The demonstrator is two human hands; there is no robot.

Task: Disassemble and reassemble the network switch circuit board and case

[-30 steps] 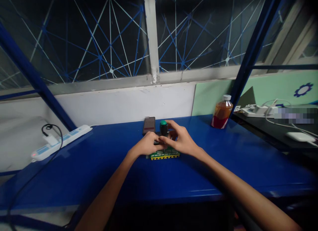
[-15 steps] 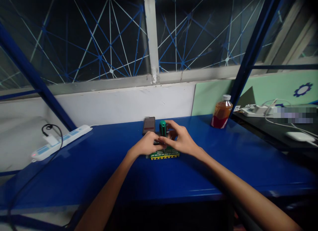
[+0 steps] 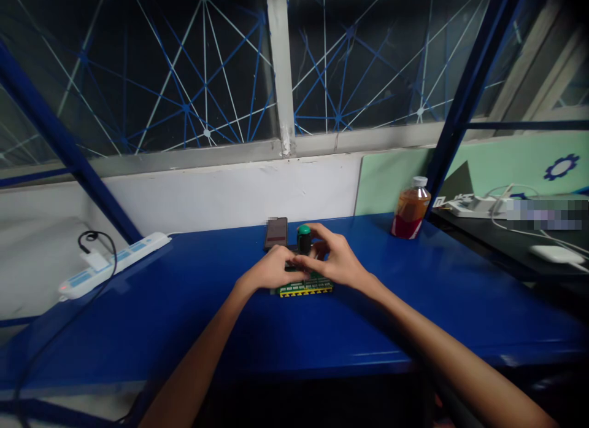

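Observation:
A screwdriver (image 3: 304, 239) with a green-and-black handle stands roughly upright over a green circuit board (image 3: 294, 288) edged with a yellow strip. My right hand (image 3: 335, 256) is closed on its handle from the right, the index finger curled behind the top. From the left, my left hand (image 3: 273, 268) reaches in with thumb and fingers pinched at the screwdriver's shaft, low over the board. The fingers of both hands meet there and hide the tip and much of the board. Whether a screw is under the tip, I cannot see.
Just behind the hands lies a dark phone (image 3: 276, 233). A drink bottle (image 3: 411, 208) stands at the back right of the blue table (image 3: 207, 330). To the left are a white power strip (image 3: 117, 262) and its black cable. Chargers and cables lie on a black surface (image 3: 497, 237) at right.
The screwdriver's handle has turned, showing more black and less green, and its top leans slightly further right. Both hands stay in nearly the same place.

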